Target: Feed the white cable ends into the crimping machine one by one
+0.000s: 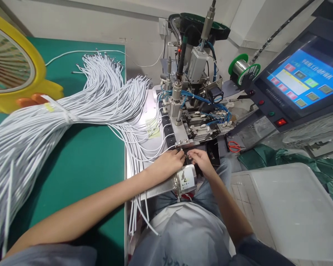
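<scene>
At the front edge of a bench machine (180, 127), my left hand (170, 162) is closed, its fingertips at a white cable (162, 152) that runs in from the left. Beside it on the right, my right hand (201, 160) pinches a small metallic piece (187, 156), too small to name exactly. The two hands' fingertips are close together but apart. Several more white cables (135, 147) curve across the plate and reach the machine's left side. Under my left wrist sits a metal cylinder (187, 178) with a white label.
A tied bundle of white cables (94, 105) lies across the green table (100, 166). A yellow-framed fan (40, 70) stands far left. On the right are a tilted touchscreen (305, 79), a wire spool (242, 68), red-handled scissors (234, 146) and a pale plastic bin (294, 207).
</scene>
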The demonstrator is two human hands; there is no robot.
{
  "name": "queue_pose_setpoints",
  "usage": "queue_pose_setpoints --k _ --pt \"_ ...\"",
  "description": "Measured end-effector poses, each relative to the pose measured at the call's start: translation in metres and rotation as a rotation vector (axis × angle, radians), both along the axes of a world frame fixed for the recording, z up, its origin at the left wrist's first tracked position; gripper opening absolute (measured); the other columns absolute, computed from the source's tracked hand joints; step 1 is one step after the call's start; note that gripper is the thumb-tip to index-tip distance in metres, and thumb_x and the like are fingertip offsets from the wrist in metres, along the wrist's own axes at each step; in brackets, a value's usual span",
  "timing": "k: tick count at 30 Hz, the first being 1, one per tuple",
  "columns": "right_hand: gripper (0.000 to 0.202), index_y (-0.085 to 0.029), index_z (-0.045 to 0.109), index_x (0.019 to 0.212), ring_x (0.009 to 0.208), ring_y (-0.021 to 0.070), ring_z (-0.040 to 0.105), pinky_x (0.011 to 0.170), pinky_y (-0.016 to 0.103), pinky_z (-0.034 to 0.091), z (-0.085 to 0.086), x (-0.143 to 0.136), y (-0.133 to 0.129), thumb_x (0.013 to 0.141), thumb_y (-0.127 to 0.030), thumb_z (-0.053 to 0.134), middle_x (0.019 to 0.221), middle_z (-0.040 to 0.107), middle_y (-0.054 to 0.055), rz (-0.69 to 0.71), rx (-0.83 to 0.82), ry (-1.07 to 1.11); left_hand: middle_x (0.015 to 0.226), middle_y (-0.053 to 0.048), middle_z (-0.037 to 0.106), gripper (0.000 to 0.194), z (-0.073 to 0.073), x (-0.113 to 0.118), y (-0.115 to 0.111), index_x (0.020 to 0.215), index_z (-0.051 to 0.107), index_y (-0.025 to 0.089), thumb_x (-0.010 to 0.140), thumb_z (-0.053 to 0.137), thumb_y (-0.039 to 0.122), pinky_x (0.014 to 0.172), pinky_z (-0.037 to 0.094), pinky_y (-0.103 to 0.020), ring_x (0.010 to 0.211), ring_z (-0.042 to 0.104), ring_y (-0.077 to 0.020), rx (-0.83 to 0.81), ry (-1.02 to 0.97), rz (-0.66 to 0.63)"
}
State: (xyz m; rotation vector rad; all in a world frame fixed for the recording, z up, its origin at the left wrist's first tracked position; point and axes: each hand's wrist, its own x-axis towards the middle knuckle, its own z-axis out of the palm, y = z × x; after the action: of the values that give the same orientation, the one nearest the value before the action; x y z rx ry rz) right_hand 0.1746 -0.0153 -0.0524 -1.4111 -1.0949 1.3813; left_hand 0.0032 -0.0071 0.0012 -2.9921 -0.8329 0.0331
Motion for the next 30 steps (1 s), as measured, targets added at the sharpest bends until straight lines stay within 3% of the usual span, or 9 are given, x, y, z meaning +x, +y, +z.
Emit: queue_pose_setpoints --k 7,12,17,19,21,23,25,27,30 --pt "0.026 -0.017 0.052 0.064 0.051 0.0110 0.044 0.042 0.021 0.031 -0.005 -0.001 0.003 0.069 -0.042 0.056 0.057 0.050 0.000 0.121 0.063 -0.120 0.092 -0.011 0.058 0.029 0.003 0.000 -0.004 0.110 0.058 0.008 0.084 0.045 0.006 0.060 0.044 -0.032 0.079 0.058 -0.0223 0.001 0.003 0.095" --pt "0.027 -0.019 0.044 0.060 0.047 0.0093 0.036 0.044 0.021 0.029 -0.012 -0.003 0.005 0.074 -0.042 0.048 0.051 0.040 -0.004 0.149 0.112 -0.160 0.079 -0.012 0.059 0.017 0.017 -0.001 -0.007 0.077 0.063 0.009 0.079 0.048 0.002 0.058 0.043 -0.032 0.077 0.059 -0.0245 -0.060 0.057 0.161" --pt "0.021 -0.018 0.046 0.062 0.055 0.0110 0.038 0.051 0.022 0.030 -0.001 0.000 -0.009 0.077 -0.034 0.047 0.056 0.042 -0.003 -0.044 0.215 -0.306 0.078 -0.012 0.060 0.019 0.024 -0.003 -0.009 0.071 0.062 0.009 0.077 0.047 0.000 0.050 0.040 -0.030 0.071 0.061 -0.0248 -0.113 0.104 0.229" --pt "0.021 -0.017 0.049 0.066 0.055 0.0107 0.038 0.052 0.023 0.030 0.011 -0.005 -0.030 0.081 -0.032 0.044 0.058 0.043 -0.003 -0.187 0.288 -0.402 0.080 -0.012 0.060 0.019 0.024 -0.003 -0.009 0.073 0.063 0.009 0.077 0.046 -0.001 0.049 0.039 -0.029 0.070 0.062 -0.0247 -0.109 0.108 0.268" --pt "0.022 -0.016 0.053 0.069 0.053 0.0100 0.040 0.052 0.022 0.031 0.025 -0.017 -0.059 0.084 -0.030 0.045 0.057 0.045 -0.003 -0.212 0.343 -0.456 0.084 -0.013 0.061 0.021 0.025 -0.003 -0.008 0.080 0.063 0.008 0.078 0.045 -0.001 0.049 0.040 -0.029 0.071 0.063 -0.0247 -0.091 0.115 0.339" --pt "0.025 -0.016 0.057 0.067 0.051 0.0097 0.042 0.052 0.022 0.031 0.034 -0.035 -0.087 0.084 -0.028 0.045 0.054 0.049 -0.002 -0.040 0.322 -0.467 0.086 -0.016 0.062 0.024 0.025 -0.003 -0.008 0.090 0.063 0.005 0.080 0.042 -0.001 0.051 0.041 -0.028 0.074 0.064 -0.0250 -0.063 0.109 0.408" --pt "0.027 -0.016 0.060 0.063 0.051 0.0102 0.045 0.052 0.022 0.032 0.034 -0.055 -0.107 0.084 -0.029 0.048 0.053 0.053 -0.001 0.281 0.227 -0.449 0.086 -0.017 0.062 0.027 0.024 -0.003 -0.008 0.096 0.061 0.003 0.081 0.039 -0.001 0.053 0.041 -0.029 0.076 0.064 -0.0252 -0.048 0.089 0.442" --pt "0.024 -0.016 0.063 0.065 0.055 0.0113 0.049 0.055 0.023 0.034 0.024 -0.075 -0.117 0.081 -0.032 0.054 0.058 0.059 0.000 0.524 0.127 -0.405 0.084 -0.017 0.063 0.029 0.021 -0.003 -0.008 0.097 0.061 0.001 0.080 0.037 -0.002 0.053 0.041 -0.029 0.075 0.064 -0.0256 -0.046 0.076 0.454" --pt "0.020 -0.015 0.063 0.072 0.061 0.0123 0.053 0.059 0.022 0.038 0.001 -0.099 -0.120 0.079 -0.033 0.057 0.065 0.062 0.001 0.658 0.013 -0.214 0.084 -0.018 0.064 0.029 0.016 -0.003 -0.008 0.094 0.061 0.002 0.079 0.038 -0.002 0.054 0.041 -0.029 0.076 0.064 -0.0255 -0.043 0.074 0.457"
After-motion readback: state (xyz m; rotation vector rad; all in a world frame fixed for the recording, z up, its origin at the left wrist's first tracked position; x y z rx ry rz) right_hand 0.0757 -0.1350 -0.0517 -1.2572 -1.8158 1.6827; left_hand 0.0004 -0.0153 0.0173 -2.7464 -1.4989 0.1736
